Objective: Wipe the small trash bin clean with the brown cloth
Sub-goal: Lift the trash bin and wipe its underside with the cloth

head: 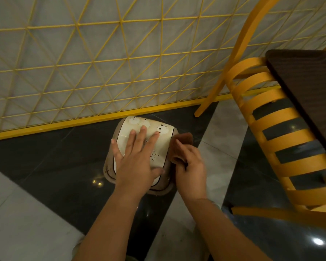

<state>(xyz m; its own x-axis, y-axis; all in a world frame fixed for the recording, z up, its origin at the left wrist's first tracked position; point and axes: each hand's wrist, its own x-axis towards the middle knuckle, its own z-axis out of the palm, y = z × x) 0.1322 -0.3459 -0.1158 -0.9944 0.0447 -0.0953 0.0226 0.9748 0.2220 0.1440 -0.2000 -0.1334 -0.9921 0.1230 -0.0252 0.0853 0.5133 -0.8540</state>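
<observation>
The small trash bin [137, 123], cream with dotted flower prints and a brownish rim, lies on the dark floor tiles near the yellow partition. My left hand [137, 157] presses flat on its upper side, fingers straight and spread. My right hand [191, 164] grips the brown cloth [183, 141] against the bin's right side. Most of that side is hidden behind the cloth and hand.
A yellow wire-grid partition [102, 72] with a yellow base bar stands just behind the bin. A yellow slatted chair [271, 129] with a dark seat cushion [309, 81] stands at the right. The floor has dark and light glossy tiles.
</observation>
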